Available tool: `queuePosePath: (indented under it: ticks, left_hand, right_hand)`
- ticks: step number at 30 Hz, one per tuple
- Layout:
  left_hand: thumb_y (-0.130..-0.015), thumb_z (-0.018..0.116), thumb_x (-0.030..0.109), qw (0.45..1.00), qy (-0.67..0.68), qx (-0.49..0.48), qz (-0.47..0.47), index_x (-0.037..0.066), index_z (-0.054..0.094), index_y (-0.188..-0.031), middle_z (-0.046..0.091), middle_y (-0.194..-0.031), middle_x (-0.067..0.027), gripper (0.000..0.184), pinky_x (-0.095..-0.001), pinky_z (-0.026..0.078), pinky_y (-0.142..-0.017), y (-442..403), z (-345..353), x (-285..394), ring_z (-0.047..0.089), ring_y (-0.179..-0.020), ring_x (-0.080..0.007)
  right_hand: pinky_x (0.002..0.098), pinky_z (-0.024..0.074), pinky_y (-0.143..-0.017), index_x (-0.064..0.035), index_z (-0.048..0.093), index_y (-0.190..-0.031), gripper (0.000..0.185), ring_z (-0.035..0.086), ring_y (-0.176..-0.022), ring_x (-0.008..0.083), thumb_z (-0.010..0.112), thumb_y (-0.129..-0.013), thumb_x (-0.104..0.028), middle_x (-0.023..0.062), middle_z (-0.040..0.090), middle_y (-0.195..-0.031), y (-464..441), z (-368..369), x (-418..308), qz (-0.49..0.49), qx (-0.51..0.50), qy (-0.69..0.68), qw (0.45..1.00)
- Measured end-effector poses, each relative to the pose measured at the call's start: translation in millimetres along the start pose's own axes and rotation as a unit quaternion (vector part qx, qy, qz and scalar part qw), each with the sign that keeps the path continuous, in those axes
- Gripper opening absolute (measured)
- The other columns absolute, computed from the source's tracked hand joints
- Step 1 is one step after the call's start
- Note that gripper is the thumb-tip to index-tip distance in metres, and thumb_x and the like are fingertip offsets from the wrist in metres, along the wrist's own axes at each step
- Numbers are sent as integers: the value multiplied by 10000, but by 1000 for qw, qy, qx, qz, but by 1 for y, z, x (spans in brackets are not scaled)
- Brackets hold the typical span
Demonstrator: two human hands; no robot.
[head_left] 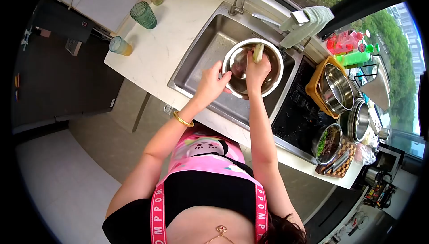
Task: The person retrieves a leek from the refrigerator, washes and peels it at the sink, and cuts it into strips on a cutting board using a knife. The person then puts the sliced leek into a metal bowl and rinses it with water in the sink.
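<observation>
A round stainless steel bowl (278,76) is held over the sink (190,61), with brownish contents inside. My left hand (212,83) grips its left rim, thumb over the edge and fingers on the outer side. Inside the bowl, my right hand (258,70) is closed around a pale yellow-green, stick-like piece (258,52) whose upper end sticks out above the fist. The lower end is hidden by the hand, so I cannot tell its kind.
A faucet (237,8) rises behind the sink. Drinking glasses (144,15) stand on the left counter. To the right are a yellow basin (315,85) with metal bowls, a bowl of chopped greens (327,143), a checkered board (342,166) with a knife, and soap bottles (355,58).
</observation>
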State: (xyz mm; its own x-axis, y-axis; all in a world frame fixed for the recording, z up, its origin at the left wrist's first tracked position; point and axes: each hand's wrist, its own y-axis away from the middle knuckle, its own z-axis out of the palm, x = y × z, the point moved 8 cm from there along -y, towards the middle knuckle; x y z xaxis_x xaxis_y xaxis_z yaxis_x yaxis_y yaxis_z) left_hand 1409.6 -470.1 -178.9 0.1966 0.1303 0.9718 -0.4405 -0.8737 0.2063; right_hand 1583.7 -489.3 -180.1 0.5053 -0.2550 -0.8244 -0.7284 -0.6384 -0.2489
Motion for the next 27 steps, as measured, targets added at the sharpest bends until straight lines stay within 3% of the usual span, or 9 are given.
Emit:
queuePosePath:
  ticks: [4,6,8,18,20,22,24,27]
  left_hand:
    - [-858,598,123,999,-43,19,19,-41,421,-826,502,-679,-92,244,-274,461,-373,7,0,7,651,-559,-200]
    - [-859,595,118,998,-51,19,10,-48,443,-850,528,-684,-96,225,-274,471,-379,8,0,4,652,-558,-200]
    - [-859,591,108,999,-30,11,24,-55,469,-880,567,-706,-111,204,-275,477,-383,11,3,4,654,-560,-198]
    - [-865,573,102,998,-34,18,43,-48,473,-881,600,-709,-131,181,-281,468,-386,18,-3,6,659,-556,-230]
    - [-865,572,103,999,-17,31,27,-46,463,-865,596,-705,-139,184,-280,458,-381,15,-7,-5,659,-553,-244]
    - [-864,572,105,999,-22,43,8,-44,463,-868,598,-707,-143,185,-283,464,-382,16,-16,-11,658,-552,-244]
    - [-863,573,107,998,-24,54,-12,-42,462,-871,600,-710,-146,186,-287,470,-384,20,-28,-22,658,-551,-244]
    - [-863,571,110,991,-59,119,-5,-40,437,-848,552,-667,-131,202,-293,491,-384,24,-61,-44,649,-541,-238]
  right_hand:
    - [365,480,-692,40,644,-868,188,642,-751,323,694,-736,-85,173,663,-820,3,4,7,-39,42,2,998]
    - [366,479,-689,44,640,-869,192,641,-745,320,697,-732,-78,171,662,-817,4,7,10,-46,49,0,998]
    - [460,429,-643,71,563,-792,216,556,-709,422,706,-704,-66,227,586,-771,7,9,13,-57,57,-33,996]
    - [423,440,-606,50,588,-755,182,576,-651,389,670,-763,-112,213,599,-704,16,24,10,-29,29,-40,998]
    - [384,449,-601,44,607,-797,168,596,-619,327,649,-784,-118,196,610,-691,23,23,6,15,-3,-54,998]
    - [298,447,-617,21,625,-829,107,566,-643,141,641,-791,-78,86,618,-699,33,9,-3,-11,-6,-167,986]
    - [257,426,-607,13,609,-786,102,527,-645,92,655,-801,-77,27,587,-681,39,-15,-5,-17,8,-193,981]
    - [210,342,-540,-13,562,-707,204,409,-594,38,676,-824,-135,-48,489,-640,45,-32,36,101,12,-240,965]
